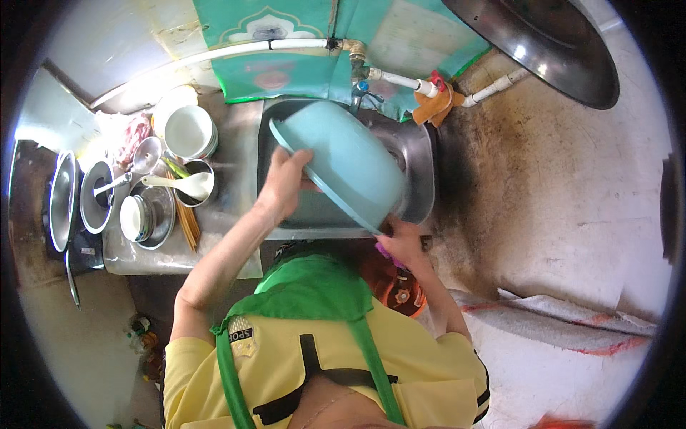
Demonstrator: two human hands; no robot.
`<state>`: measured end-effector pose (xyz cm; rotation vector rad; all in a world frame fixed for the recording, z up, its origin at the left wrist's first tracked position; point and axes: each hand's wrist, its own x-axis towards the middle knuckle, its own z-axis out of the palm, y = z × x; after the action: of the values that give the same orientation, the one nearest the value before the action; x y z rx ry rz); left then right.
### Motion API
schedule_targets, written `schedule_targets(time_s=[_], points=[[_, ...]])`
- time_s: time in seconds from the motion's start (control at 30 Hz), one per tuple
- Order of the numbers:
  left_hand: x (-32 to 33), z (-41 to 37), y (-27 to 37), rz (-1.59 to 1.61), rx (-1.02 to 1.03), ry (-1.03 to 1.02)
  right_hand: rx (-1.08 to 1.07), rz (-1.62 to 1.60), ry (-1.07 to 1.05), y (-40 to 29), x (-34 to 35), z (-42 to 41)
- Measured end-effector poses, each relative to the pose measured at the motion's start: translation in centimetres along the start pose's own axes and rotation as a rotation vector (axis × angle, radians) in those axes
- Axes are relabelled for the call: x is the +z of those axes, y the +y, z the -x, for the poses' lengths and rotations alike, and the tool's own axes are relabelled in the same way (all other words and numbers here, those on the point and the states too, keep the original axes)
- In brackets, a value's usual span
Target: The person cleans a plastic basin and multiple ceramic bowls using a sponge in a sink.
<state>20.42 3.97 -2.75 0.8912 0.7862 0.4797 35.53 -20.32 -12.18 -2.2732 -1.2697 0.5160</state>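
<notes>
A light blue plastic basin (343,155) is tilted on its side over the steel sink (426,187), its outer bottom turned up and to the right. My left hand (284,179) grips its rim on the left, thumb on the outside. At the lower right of the rim my right hand (402,241) holds on too, with a bit of purple cloth or sponge (387,254) showing under it. The basin's inside faces away from view. Behind it stands the tap (362,96) with a blue-marked top.
Left on the counter (236,214) are stacked white bowls (188,131), a steel basin (163,214) with small bowls, chopsticks (187,222) and a white spoon (187,184). A wok (546,48) hangs upper right. An orange cloth (437,104) drapes over the pipe; an orange bucket (402,295) stands below.
</notes>
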Motion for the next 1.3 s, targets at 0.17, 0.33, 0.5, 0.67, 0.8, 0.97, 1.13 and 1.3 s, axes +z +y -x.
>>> schedule_targets(time_s=[0.17, 0.33, 0.5, 0.67, 0.8, 0.97, 1.13, 1.3], points=[[-1.1, 1.3, 5.8, -0.176, 0.261, 0.09, -0.217, 0.042, -0.086, -4.5, 1.7, -1.9], [-0.6, 4.8, 13.0, -0.647, 0.269, -0.153, 0.003, -0.18, 0.023, 1.0, 1.7, -6.4], [1.1, 6.9, 13.1, -1.474, 0.248, -0.56, 0.138, -0.807, -0.004, 1.1, -1.7, -7.3], [2.9, 4.6, 2.2, -1.555, 0.456, -0.926, 0.686, -1.193, -0.312, -0.2, -3.9, -7.9], [1.9, 0.2, -3.4, -1.686, 0.625, -0.971, 0.801, -1.115, -0.452, 5.5, -0.6, -8.8], [-4.7, -1.2, -5.8, -1.422, 0.795, -0.085, 0.809, -1.073, -0.183, 5.7, 1.5, -9.6], [-9.9, -4.3, -11.1, -0.351, -0.301, 0.214, 0.54, -0.986, -0.112, 10.8, 5.5, -8.2], [-9.9, -6.5, -15.0, -0.238, -0.142, 0.39, 0.353, -0.883, 0.014, 8.0, 2.3, -9.5]])
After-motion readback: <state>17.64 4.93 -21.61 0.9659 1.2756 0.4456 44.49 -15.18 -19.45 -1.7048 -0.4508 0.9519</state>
